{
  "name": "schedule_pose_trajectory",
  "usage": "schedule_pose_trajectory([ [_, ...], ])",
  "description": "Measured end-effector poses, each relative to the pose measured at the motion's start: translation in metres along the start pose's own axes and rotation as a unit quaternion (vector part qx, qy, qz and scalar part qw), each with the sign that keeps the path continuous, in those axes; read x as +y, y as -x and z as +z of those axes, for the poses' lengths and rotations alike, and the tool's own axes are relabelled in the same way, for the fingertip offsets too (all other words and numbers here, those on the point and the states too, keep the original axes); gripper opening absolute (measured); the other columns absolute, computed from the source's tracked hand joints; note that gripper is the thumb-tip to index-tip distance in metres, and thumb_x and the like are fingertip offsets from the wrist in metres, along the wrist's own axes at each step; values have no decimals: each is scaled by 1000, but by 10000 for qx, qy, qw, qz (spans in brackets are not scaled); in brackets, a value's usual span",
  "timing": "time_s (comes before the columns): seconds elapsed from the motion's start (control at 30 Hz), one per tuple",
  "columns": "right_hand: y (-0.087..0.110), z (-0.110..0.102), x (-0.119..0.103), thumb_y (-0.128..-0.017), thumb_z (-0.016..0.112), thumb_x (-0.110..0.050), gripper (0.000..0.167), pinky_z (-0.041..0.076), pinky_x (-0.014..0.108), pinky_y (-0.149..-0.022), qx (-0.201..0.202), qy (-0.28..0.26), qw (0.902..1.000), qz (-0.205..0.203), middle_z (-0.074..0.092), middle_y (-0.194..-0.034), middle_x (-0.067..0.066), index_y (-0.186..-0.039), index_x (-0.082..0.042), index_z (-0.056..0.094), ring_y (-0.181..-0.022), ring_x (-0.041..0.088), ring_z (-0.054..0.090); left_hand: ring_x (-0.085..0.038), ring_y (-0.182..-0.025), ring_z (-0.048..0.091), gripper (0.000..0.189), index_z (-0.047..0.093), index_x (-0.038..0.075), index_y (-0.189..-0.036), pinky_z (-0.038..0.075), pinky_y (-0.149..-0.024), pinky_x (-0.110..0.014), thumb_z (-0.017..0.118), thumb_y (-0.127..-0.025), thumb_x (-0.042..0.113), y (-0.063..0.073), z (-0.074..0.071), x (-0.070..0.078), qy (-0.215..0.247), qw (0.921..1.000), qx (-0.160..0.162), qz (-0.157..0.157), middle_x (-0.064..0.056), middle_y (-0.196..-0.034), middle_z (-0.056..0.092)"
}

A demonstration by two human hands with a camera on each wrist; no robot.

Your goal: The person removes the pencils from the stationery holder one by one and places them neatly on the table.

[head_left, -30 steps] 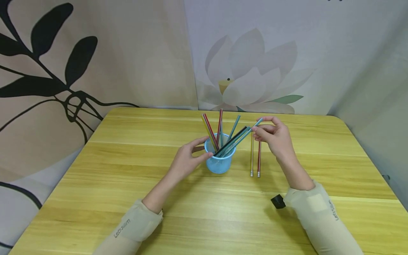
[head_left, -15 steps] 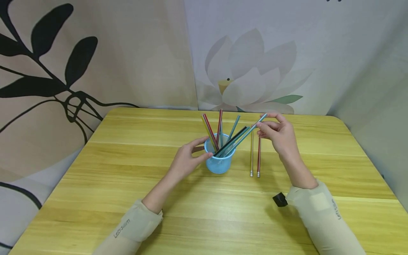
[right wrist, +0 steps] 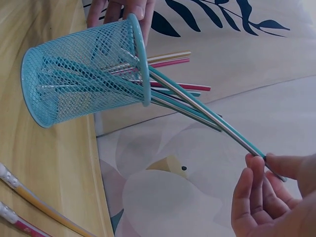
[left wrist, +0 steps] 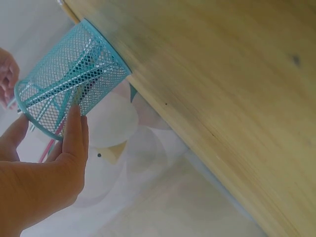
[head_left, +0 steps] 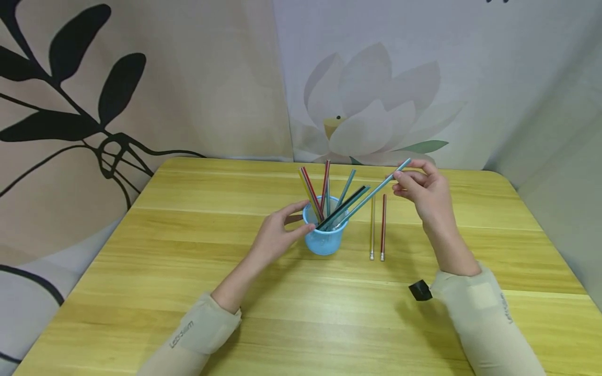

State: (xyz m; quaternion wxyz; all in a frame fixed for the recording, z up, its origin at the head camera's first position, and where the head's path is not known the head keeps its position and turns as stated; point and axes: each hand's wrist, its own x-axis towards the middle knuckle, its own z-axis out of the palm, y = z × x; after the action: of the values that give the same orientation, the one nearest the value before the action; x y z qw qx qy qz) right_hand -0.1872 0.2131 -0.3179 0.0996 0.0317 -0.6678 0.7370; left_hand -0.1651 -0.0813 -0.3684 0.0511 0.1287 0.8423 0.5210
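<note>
A light-blue mesh pen holder (head_left: 324,243) stands on the table with several red, yellow, blue and black pencils leaning in it. My left hand (head_left: 277,235) holds it near the rim, thumb on the near side and fingers at the left; the left wrist view shows those fingers against the mesh (left wrist: 74,74). Up and to the right, my right hand (head_left: 427,192) pinches a blue pencil (head_left: 376,191) near its upper end. The pencil slants, and its lower end is still inside the pen holder, as the right wrist view also shows (right wrist: 207,112).
A yellow pencil (head_left: 372,232) and a red pencil (head_left: 383,230) lie side by side on the wooden table (head_left: 301,318), right of the pen holder, metal ends toward me. A small black block (head_left: 420,290) sits at the right sleeve cuff. Patterned cloth (head_left: 226,78) hangs behind the table.
My right hand has moved right and slightly up, drawing the blue pencil farther out of the pen holder. The left hand and the pen holder have stayed in place.
</note>
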Motion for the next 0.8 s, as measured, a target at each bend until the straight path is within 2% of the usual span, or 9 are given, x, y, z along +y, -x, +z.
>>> schedule_pose_trajectory([
  [0.4, 2, -15, -9, -92, 69, -5, 19, 63, 23, -71, 457, -856, 9947, -354, 75, -88, 0, -108, -5, 59, -77, 11, 71, -35, -128, 60, 57, 53, 11, -144, 55, -101, -46, 73, -92, 20, 1, -1, 3, 9, 10000, 15, -70, -13, -147, 55],
  [0.57, 2, -21, -11, -92, 70, -7, 20, 64, 25, -70, 597, -789, 9946, -324, 73, -88, 2, -109, -6, 62, -78, 12, 72, -36, -127, 60, 57, 53, 9, -144, 55, -101, -46, 73, -92, 19, 1, -1, 3, 19, 10000, 23, -46, -14, -146, 55],
  [0.8, 4, -31, -7, -92, 69, -11, 21, 64, 26, -71, 469, -649, 9967, -89, 72, -88, 0, -111, -6, 60, -77, 11, 72, -36, -127, 60, 56, 53, 9, -144, 55, -101, -46, 72, -92, 19, 1, -1, 3, 45, 10000, 18, -40, -14, -147, 55],
])
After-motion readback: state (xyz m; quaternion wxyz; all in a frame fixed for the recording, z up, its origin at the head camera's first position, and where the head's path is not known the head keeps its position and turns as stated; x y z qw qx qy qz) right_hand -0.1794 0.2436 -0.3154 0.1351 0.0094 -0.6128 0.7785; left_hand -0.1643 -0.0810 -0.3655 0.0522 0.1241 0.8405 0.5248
